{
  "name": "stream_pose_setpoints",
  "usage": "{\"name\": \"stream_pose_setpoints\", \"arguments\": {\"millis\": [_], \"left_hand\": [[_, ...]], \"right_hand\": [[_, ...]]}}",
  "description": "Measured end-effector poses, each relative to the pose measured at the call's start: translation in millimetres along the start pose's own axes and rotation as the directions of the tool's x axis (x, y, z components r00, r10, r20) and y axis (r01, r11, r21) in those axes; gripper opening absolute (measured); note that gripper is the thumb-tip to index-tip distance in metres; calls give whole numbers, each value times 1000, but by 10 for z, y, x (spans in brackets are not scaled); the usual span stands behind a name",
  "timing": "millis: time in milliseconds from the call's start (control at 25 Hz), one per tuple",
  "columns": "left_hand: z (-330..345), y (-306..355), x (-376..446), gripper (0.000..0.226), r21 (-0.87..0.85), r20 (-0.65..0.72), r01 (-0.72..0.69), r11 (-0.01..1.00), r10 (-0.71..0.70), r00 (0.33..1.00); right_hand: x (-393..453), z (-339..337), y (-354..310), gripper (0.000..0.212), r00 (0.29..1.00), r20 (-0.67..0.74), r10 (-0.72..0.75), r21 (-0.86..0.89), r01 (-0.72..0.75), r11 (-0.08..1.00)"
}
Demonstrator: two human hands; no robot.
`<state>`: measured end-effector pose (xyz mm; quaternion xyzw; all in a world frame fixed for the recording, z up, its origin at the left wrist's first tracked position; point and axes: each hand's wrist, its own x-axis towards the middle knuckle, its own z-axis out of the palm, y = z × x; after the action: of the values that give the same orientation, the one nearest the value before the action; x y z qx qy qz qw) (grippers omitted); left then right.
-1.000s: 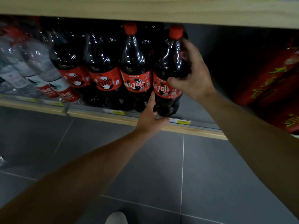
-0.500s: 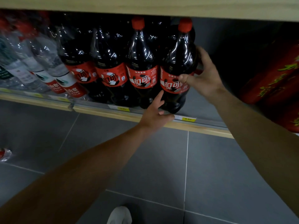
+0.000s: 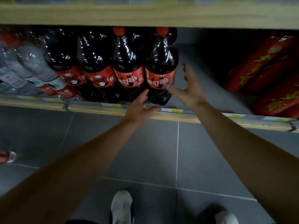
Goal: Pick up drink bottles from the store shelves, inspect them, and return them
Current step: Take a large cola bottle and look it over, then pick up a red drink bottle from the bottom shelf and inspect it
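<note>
A row of large dark cola bottles with red caps and red labels stands on the low shelf (image 3: 171, 116). The rightmost cola bottle (image 3: 160, 67) stands upright at the end of the row. My right hand (image 3: 189, 91) hovers just right of it, fingers spread, holding nothing. My left hand (image 3: 140, 107) sits in front of the bottle's base at the shelf edge, fingers extended, with the fingertips near or touching the base.
Clear water bottles (image 3: 32, 70) with red-and-white labels fill the shelf's left end. Red boxes (image 3: 267, 75) with yellow lettering lie at the right, with bare shelf between. An upper shelf board (image 3: 145, 15) overhangs. A bottle (image 3: 6, 156) lies on the grey floor; my shoes are below.
My right hand has let go of the rightmost cola bottle and pulled back to its right, fingers spread. The bottle now stands on the shelf. My left hand stays at its base.
</note>
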<state>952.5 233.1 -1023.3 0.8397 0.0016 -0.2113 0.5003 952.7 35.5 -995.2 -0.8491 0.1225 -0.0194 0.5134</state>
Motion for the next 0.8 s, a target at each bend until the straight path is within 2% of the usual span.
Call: {"name": "stream_pose_setpoints", "arguments": {"millis": [120,200,360,600,800], "left_hand": [[-143,474,-463,83,226,-37,20,974,-12,999],[-260,868,-874,79,312,-1,0,950,0,1000],[-549,1952,-1815,75,417,101,-44,908,1,995],[-976,3255,-2883,76,554,289,-308,773,168,943],[-1135,4037,-3809,77,591,493,-558,583,287,822]], "right_hand": [[-667,-333,-215,96,989,77,129,-237,-107,966],[-1059,-665,-541,97,971,145,188,-358,-126,925],[-1848,-1436,-1548,102,944,212,251,-456,-132,880],[-2881,-2330,-2901,103,945,109,307,-553,-199,809],[-3895,-2868,-3749,101,930,-49,364,-554,-329,765]]}}
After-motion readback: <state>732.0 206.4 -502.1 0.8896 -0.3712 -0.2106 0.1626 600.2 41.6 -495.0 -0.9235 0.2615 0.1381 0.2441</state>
